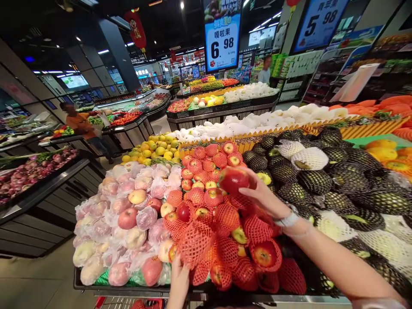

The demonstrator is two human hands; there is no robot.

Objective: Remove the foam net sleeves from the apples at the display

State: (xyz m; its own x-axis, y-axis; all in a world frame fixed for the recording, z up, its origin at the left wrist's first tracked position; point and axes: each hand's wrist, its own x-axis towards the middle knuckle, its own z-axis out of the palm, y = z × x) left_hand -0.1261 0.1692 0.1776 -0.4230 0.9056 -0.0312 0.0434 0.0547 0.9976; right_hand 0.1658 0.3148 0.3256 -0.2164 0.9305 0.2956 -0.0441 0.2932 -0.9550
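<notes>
My right hand (pixel 262 195) is closed around a bare red apple (pixel 236 180), held above the far part of the apple pile. Lower down, near the front edge, my left hand (pixel 180 272) grips a red foam net (pixel 195 242); whether fruit is inside it I cannot tell. Beneath both hands lie red apples, many in the same red netting, such as a netted apple (pixel 264 254) at the front right. Left of these is a heap of plastic-wrapped apples (pixel 127 219).
Melons in black netting (pixel 341 176) fill the right side. Yellow mangoes (pixel 157 148) lie behind the wrapped apples, and white-netted fruit (pixel 231 126) lines the back. A cart (pixel 106 302) stands below the front edge. Price signs (pixel 222 43) hang overhead. Far left stands a person (pixel 80 124).
</notes>
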